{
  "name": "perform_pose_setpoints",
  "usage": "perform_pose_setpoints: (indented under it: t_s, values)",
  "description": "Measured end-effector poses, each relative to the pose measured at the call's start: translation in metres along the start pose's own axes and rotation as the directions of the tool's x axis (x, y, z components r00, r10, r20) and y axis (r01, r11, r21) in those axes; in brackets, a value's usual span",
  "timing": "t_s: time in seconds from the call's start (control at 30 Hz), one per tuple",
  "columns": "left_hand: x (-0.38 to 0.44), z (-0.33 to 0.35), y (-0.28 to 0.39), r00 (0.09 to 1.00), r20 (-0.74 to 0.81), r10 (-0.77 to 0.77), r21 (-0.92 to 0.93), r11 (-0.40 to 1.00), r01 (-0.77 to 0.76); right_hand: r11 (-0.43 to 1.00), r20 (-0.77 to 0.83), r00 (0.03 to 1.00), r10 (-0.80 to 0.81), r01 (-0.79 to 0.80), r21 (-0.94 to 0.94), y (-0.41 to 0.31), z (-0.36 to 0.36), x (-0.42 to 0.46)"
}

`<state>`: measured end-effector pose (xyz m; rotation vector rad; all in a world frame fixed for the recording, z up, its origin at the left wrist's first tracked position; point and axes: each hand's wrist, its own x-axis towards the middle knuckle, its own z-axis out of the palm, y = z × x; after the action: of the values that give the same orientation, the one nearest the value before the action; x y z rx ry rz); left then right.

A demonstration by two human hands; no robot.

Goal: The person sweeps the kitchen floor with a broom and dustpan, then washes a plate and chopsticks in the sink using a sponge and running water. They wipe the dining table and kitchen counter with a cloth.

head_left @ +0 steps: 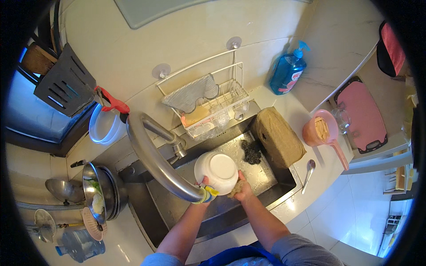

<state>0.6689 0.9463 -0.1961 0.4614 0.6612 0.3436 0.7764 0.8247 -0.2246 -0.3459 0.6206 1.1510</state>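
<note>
A white bowl (218, 171), bottom up, is held over the stainless steel sink (276, 184) between both hands. My left hand (203, 186) grips its near left side, partly hidden behind the curved faucet (159, 173) and the yellow fitting on its spout. At the bowl's right side, my right hand (243, 190) holds a brownish scrubbing pad (237, 188) against the rim. A dark mesh scourer (250, 152) lies on the sink floor, beyond the right hand.
A brown cloth-covered block (279, 138) rests along the sink's right edge. Farther right are a spoon (308, 176) and a pink dipper (309, 133). Behind the sink hangs a wire rack (216, 99); blue soap bottle (288, 73) beside it. Steel bowls (108, 193) stand left.
</note>
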Motion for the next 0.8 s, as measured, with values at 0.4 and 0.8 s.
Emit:
perform_pose_setpoints:
  t_s: [0.4,0.8]
  values:
    - [-0.027,-0.024,0.024,0.913,-0.225,-0.339,0.219,0.896,0.387,-0.699,0.319,0.891,0.323,0.451,-0.555,0.034,0.074,-0.064]
    - [-0.043,-0.022,0.021,0.995,-0.097,-0.028,0.414,0.908,0.066,-0.863,0.644,0.731,0.226,0.458,-0.216,0.035,0.044,0.009]
